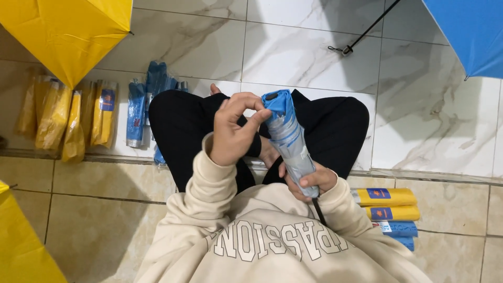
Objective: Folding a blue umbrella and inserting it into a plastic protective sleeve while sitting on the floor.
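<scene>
The right hand (309, 181) grips the base of the light, soft, slippery folded umbrella (288, 139) while the left hand (233, 131) pinches its sleeve near the top.

From my remote seat I see an open yellow umbrella (68, 31) at eleven o'clock and an open blue umbrella (474, 31) at one o'clock, a thin black strap (361, 35) trailing beside it over the white marble floor (314, 52). At nine o'clock lie yellow sleeved umbrellas (68, 118), with blue sleeved umbrellas (144, 105) just beside them. At four o'clock sits a small stack of folded yellow and blue umbrellas (387, 212) on beige tiles (99, 209). Another yellow canopy (23, 241) shows at eight o'clock.
</scene>
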